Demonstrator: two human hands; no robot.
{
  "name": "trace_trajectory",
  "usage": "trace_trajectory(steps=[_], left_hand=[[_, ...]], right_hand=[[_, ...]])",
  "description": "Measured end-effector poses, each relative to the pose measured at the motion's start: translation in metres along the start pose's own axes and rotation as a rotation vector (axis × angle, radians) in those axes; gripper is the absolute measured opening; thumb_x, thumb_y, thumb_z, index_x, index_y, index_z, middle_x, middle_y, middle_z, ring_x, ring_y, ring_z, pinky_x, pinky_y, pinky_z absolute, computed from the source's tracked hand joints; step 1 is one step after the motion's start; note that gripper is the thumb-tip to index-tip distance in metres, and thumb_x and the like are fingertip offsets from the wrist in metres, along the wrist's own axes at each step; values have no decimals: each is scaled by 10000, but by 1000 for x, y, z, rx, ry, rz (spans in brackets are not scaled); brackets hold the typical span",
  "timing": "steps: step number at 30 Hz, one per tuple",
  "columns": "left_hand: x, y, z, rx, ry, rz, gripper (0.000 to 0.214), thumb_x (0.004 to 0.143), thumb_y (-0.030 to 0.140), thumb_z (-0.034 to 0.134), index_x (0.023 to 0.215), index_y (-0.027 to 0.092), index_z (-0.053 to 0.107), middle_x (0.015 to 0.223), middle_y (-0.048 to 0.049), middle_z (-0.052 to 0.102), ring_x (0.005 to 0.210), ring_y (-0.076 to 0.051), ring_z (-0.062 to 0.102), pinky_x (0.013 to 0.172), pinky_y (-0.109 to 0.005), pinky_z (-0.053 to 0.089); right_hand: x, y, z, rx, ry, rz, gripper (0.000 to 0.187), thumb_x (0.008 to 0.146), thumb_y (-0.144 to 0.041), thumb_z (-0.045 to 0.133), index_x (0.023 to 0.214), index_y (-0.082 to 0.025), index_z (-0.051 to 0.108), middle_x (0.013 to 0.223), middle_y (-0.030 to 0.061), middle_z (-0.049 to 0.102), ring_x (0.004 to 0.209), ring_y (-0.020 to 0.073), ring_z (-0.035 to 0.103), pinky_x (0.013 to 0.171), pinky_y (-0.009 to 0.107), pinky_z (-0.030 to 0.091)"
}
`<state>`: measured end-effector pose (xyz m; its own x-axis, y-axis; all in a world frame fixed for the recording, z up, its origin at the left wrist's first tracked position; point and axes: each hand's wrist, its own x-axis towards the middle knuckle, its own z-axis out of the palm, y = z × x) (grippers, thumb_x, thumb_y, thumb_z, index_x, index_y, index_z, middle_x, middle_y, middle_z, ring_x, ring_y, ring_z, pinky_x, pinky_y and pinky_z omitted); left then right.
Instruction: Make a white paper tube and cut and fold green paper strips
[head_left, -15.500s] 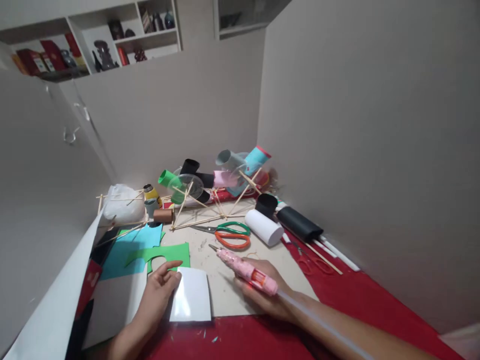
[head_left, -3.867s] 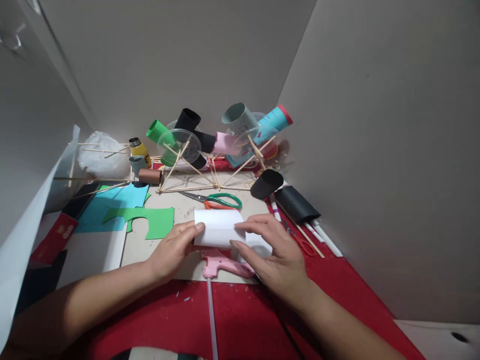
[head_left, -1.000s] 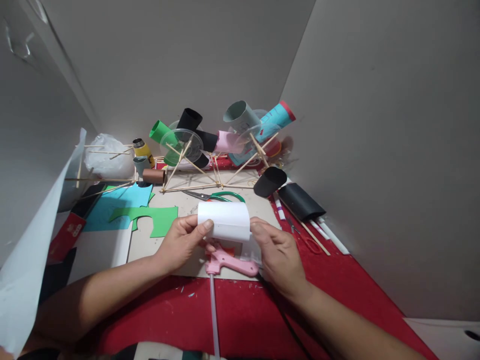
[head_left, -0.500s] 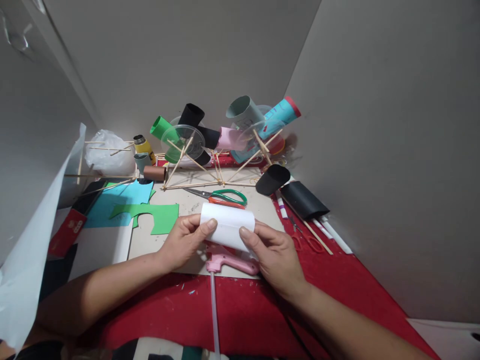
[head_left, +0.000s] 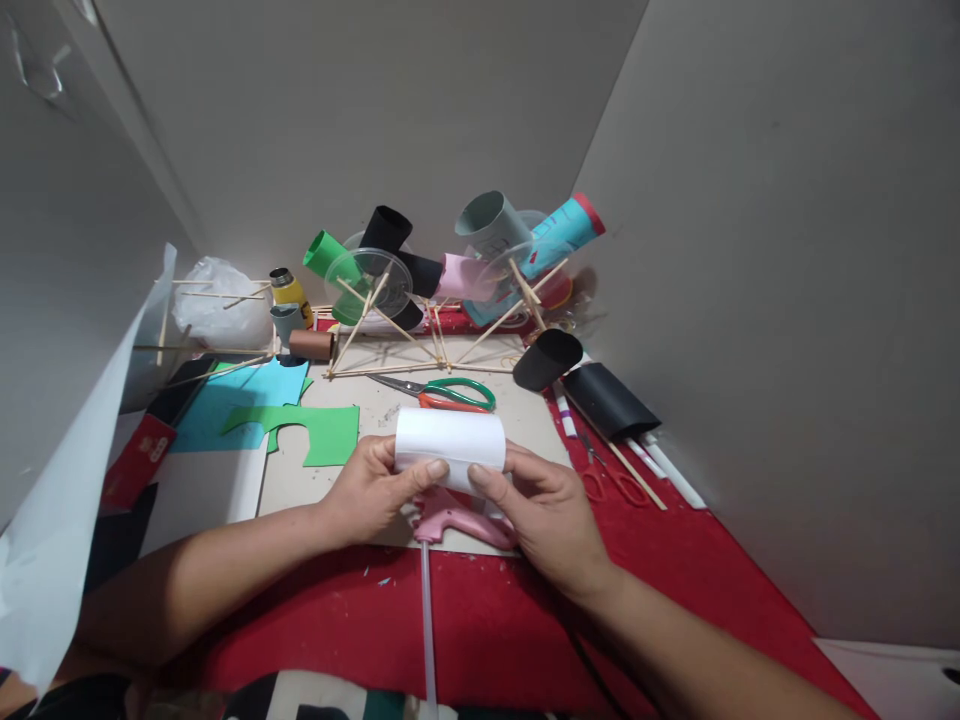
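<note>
A white paper tube [head_left: 450,436] lies sideways between my two hands, above the board. My left hand [head_left: 382,485] is closed on its left end, thumb pressed on the near side and fingertips hidden inside or behind. At the right end, my right hand [head_left: 551,505] grips it the same way, thumb along the lower seam. Below the tube rests a pink glue gun [head_left: 465,522], partly covered by it, with a clear glue stick [head_left: 428,620] jutting toward me. Just beyond the tube are scissors [head_left: 450,392] with green and orange handles.
Behind stands a stick frame [head_left: 390,372] bearing clear discs and coloured paper tubes. Green foam scraps [head_left: 331,436] and a blue sheet [head_left: 232,410] lie left. Black tubes [head_left: 611,400], markers and red-handled scissors [head_left: 619,480] are right. A white sheet [head_left: 82,480] rises at far left.
The white tube has shifted slightly left and turned a little, so its seam sits lower. My left thumb has slid along it toward the right thumb.
</note>
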<state>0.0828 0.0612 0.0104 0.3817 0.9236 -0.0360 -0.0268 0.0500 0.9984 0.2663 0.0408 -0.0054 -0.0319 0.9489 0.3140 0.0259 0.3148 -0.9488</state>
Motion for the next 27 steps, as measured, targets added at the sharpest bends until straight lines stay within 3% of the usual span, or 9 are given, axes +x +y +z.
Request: trace_trajectory(steps=[12, 18, 27], left_hand=[[-2, 3, 4, 16, -21, 41, 351, 757, 459, 720, 753, 109, 732, 568, -17, 619, 484, -83, 480, 493, -210, 401], [-4, 5, 8, -24, -52, 7, 358, 774, 467, 702, 701, 116, 685, 513, -12, 589, 436, -106, 509, 458, -235, 416], [-4, 5, 14, -49, -23, 4, 409, 787, 500, 681, 625, 128, 635, 443, -2, 562, 383, -106, 509, 408, -223, 394]], right_hand=[[-7, -10, 4, 269, 14, 301, 258, 727, -440, 754, 793, -191, 778, 1048, 80, 693, 844, 258, 670, 512, 290, 602], [-7, -11, 5, 220, 54, 238, 246, 753, -440, 731, 746, -198, 775, 933, 60, 670, 722, 198, 641, 449, 235, 553], [-5, -13, 6, 39, 117, 107, 281, 792, -447, 674, 690, -198, 755, 764, 30, 654, 604, 156, 551, 486, 247, 494]])
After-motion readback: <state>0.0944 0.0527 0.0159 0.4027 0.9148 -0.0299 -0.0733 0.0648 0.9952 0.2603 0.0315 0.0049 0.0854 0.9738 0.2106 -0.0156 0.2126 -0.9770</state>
